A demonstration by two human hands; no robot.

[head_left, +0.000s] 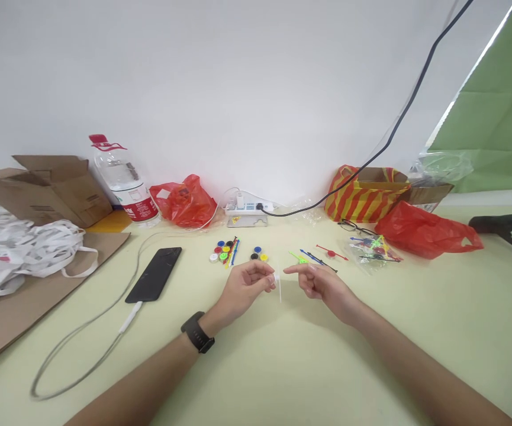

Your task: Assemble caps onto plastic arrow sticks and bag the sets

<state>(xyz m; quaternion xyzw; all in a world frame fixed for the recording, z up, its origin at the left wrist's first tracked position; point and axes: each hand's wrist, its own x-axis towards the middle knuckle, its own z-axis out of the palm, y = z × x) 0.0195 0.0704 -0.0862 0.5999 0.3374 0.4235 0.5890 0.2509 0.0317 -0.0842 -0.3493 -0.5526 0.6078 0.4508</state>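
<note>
Seen from the head camera, looking down at a pale yellow table [256, 367].

Hard to see: a thin white stick [279, 289], very small and almost the same colour as the table. Just above the table, in the middle, between the two hands. Pinched near its top by the thumb and fingertips of the left hand [247, 285], with the low end pointing down. A tiny white knob at the top, half hidden by those fingertips. Left hand closed tight on the stick, with a black watch [197, 332] on the wrist.

Right hand [320, 283] just beside the stick, first finger poking out toward it, other fingers curled in, holding nothing. Touching the stick or not: cannot tell. Both arms cut off at the bottom edge.

Behind the hands: little round caps [221, 252] in many colours, some coloured sticks [313, 257], and a clear bag [373, 248] of more coloured bits, too jumbled to sort out. Glasses [354, 226] near a red bag [424, 229].

To the left: a black phone [154, 274] lying flat with a dark screen and a grey cable [82, 343]. A pile of white strips [16, 248], cut off at the left edge. A brown box [47, 186] and a big water bottle [125, 180] with a red and white label. Writing on the label and the box too small to read. Same for the yellow sticker by the white power strip [247, 208] at the wall.
</note>
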